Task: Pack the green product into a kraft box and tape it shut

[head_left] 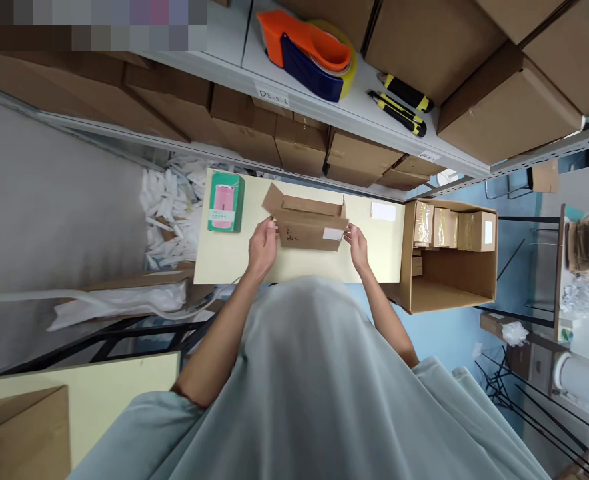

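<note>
Item: one cardboard carton (307, 233), top open, mid-table on the cream worktop (224, 263), labelled white on its near side. Left hand (263, 248): fingers gripping its left end. Right hand (358, 247): pinching its right. Further left (I see from here): one green box (226, 202).

Held carton (309, 235) looked matt cardboard, its label (332, 234) smooth paper — tape dispenser (307, 43) was smooth plastic. Shelf (319, 111) looked like painted metal — tabletop (224, 257) smooth and matt. Shirt (319, 373) was matt cloth.
</note>
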### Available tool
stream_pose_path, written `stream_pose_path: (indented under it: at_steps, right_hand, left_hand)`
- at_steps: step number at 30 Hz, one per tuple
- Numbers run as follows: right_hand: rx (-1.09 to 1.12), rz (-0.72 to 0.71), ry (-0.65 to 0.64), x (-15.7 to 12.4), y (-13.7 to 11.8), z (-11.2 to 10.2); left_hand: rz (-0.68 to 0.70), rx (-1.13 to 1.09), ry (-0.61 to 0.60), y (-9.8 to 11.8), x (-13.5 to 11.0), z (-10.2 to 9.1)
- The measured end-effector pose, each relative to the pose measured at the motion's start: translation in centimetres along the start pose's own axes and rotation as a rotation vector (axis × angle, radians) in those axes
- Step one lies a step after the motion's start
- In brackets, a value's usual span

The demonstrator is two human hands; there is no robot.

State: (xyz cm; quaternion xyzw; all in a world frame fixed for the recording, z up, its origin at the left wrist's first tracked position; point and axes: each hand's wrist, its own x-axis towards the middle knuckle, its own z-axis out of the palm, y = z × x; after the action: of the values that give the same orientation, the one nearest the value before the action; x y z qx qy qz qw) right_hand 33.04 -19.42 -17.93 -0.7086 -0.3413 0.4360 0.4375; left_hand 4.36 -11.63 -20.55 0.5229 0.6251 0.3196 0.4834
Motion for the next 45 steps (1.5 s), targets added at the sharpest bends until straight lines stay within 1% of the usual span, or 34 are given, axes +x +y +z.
stream_pose_path:
  at_steps: [2, 4, 7, 9, 11, 12, 13, 14, 15, 17, 18, 20, 23, 24, 26, 29, 31, 33, 35, 37, 38, 40, 43, 45]
  right_hand:
    - [-0.035, -0.035, 0.03, -1.7, 0.1, 0.1]
    - [-0.122, -0.002, 0.048, -2.7, 0.6, 0.3]
    - [-0.229, 0.101, 0.049, -2.9, 1.2, 0.7]
    - [-0.25, 0.141, 0.044, -2.4, 1.4, 0.8]
    - [-0.299, 0.138, 0.051, -1.9, 1.1, 0.7]
    - [-0.345, 0.116, 0.055, -1.7, 0.9, 0.7]
    - [-0.399, 0.087, 0.058, -1.5, 0.6, 0.6]
    - [-0.452, 0.057, 0.059, -1.3, 0.4, 0.5]
    - [-0.497, 0.031, 0.06, -1.2, 0.2, 0.3]
    - [-0.546, 0.013, 0.06, -1.0, 0.0, -0.1]
    - [-0.559, 0.017, 0.064, -0.9, 0.0, -0.4]
    - [-0.593, 0.027, 0.077, -0.6, 0.2, -1.0]
    - [-0.633, 0.039, 0.12, -0.2, 0.7, -1.5]
    - [-0.648, 0.024, 0.135, -0.1, 0.8, -1.4]
    - [-0.685, -0.054, 0.127, 0.1, 0.8, -1.1]
    - [-0.726, -0.201, 0.029, 0.2, 0.4, -0.3]
    - [-0.76, -0.255, -0.054, 0.5, -0.1, -0.1]
    - [-0.811, -0.279, -0.142, 1.0, -0.8, -0.2]
    - [-0.837, -0.276, -0.225, 1.5, -1.6, -0.4]
    - [-0.806, -0.245, -0.252, 2.2, -2.2, -0.5]
    - [-0.776, -0.216, -0.234, 2.5, -2.4, -0.3]
    - [-0.719, -0.149, -0.156, 3.4, -2.6, 0.5]
    - [-0.694, -0.069, -0.048, 4.9, -2.3, 2.7]
    - [-0.704, -0.033, 0.0, 5.8, -2.1, 4.2]
  left_hand:
    - [-0.056, -0.047, -0.001, -0.3, -1.6, -0.6]
    - [-0.118, -0.049, -0.023, -0.7, -2.7, -0.7]
    - [-0.175, -0.049, -0.062, -1.0, -3.2, -0.8]
    - [-0.179, -0.041, -0.033, -0.6, -3.3, -1.1]
    - [-0.095, 0.017, 0.063, 0.3, -3.5, -1.5]
    - [-0.022, 0.066, 0.1, 0.9, -3.6, -1.6]
    - [0.06, 0.124, 0.108, 1.5, -3.7, -1.6]
    - [0.137, 0.19, 0.084, 2.1, -3.6, -1.5]
    - [0.197, 0.255, 0.032, 2.5, -3.6, -1.3]
    - [0.247, 0.36, -0.085, 2.9, -3.4, -0.7]
    - [0.255, 0.398, -0.117, 2.8, -3.3, -0.3]
    - [0.266, 0.421, -0.134, 2.0, -3.4, 0.3]
    - [0.297, 0.361, -0.13, 0.2, -4.1, 0.5]
    - [0.304, 0.336, -0.139, -0.4, -4.4, 0.4]
    - [0.314, 0.299, -0.169, -1.5, -4.8, 0.0]
    - [0.346, 0.265, -0.232, -2.4, -4.7, -0.6]
    - [0.369, 0.267, -0.283, -2.7, -4.5, -0.8]
    - [0.371, 0.295, -0.321, -2.9, -4.2, -0.8]
    - [0.357, 0.33, -0.325, -3.1, -4.2, -0.9]
    - [0.344, 0.353, -0.301, -3.3, -4.2, -1.3]
    - [0.34, 0.359, -0.287, -3.5, -4.2, -1.6]
    - [0.335, 0.36, -0.264, -3.8, -4.2, -2.3]
    - [0.33, 0.338, -0.244, -3.9, -4.0, -2.9]
    - [0.324, 0.32, -0.233, -3.6, -4.0, -2.8]
